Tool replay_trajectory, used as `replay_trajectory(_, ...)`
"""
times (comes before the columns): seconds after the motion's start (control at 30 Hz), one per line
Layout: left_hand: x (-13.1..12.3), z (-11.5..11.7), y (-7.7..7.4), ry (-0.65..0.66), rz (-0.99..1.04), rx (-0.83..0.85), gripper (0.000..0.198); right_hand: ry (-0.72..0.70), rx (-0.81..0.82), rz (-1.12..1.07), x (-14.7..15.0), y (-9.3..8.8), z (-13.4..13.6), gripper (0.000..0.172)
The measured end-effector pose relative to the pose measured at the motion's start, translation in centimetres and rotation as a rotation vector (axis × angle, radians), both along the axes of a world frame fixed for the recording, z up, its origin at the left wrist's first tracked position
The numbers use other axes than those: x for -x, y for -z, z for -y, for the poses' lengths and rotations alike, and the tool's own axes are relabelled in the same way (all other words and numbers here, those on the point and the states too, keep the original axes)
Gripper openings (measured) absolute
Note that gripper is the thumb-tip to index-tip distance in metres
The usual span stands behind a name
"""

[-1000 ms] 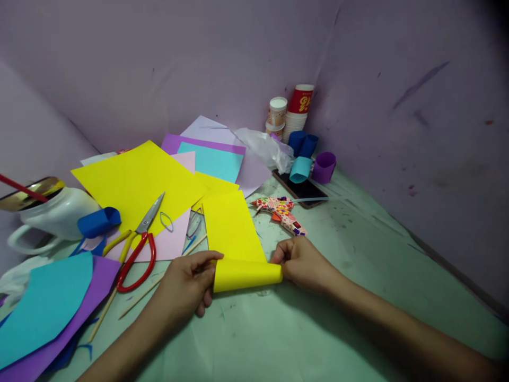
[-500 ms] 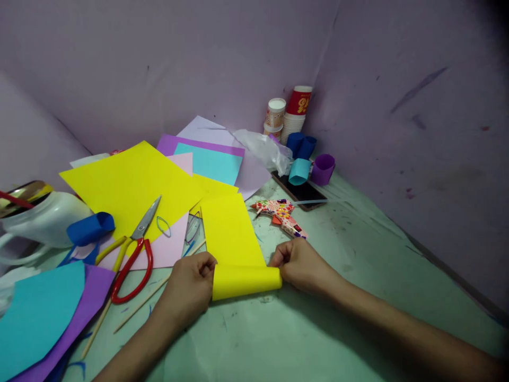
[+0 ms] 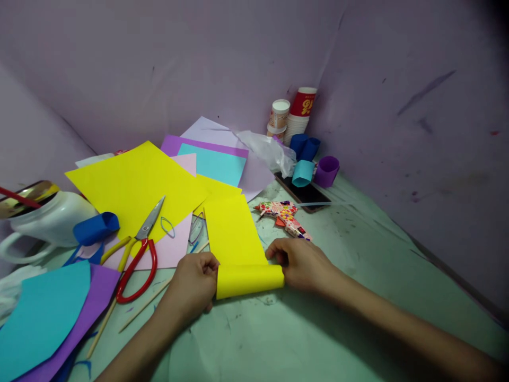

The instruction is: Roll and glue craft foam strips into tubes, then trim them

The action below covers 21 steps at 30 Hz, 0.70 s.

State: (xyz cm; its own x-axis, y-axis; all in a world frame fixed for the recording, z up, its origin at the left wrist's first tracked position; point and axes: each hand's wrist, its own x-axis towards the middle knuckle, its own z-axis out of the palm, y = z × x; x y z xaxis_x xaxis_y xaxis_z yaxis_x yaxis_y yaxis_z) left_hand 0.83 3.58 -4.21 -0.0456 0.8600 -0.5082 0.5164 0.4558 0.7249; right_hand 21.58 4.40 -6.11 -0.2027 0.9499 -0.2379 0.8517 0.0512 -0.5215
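A yellow paper strip (image 3: 233,233) lies on the pale green table (image 3: 338,297), its near end curled into a roll (image 3: 248,279). My left hand (image 3: 195,284) is closed on the roll's left end. My right hand (image 3: 303,262) pinches its right end, thumb on top. Both hands rest on the table at the roll.
Red-handled scissors (image 3: 139,254), wooden sticks (image 3: 151,300) and coloured sheets (image 3: 135,183) lie to the left. A patterned glue gun (image 3: 284,215), a phone (image 3: 304,192), paper rings (image 3: 326,171) and stacked cups (image 3: 300,114) sit beyond. A white jug (image 3: 43,223) stands far left.
The roll has been turned a little further up the strip. My left fingers have closed tighter on its end. The view shifted slightly.
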Motion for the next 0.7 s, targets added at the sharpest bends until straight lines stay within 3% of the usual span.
replay_trajectory(0.3, 0.5, 0.2, 1.4, 0.046, 0.041, 0.009, 0.006, 0.05, 0.086, -0.46, 0.2, 1.7, 0.6, 0.01)
replay_trajectory(0.5, 0.7, 0.3, 1.6, 0.014, 0.063, -0.002, 0.013, 0.226, 0.212, -0.755, 0.7, 3.1, 0.6, 0.03)
replay_trajectory(0.6, 0.6, 0.6, 1.4, -0.017, 0.093, -0.064, 0.011, 0.364, 0.218, -0.868, 1.1, 2.4, 1.0, 0.043)
replay_trajectory(0.7, 0.8, 1.1, 1.1, -0.055, 0.176, -0.203, 0.006, 0.35, 0.306, -0.939, 1.2, 1.3, 1.5, 0.04)
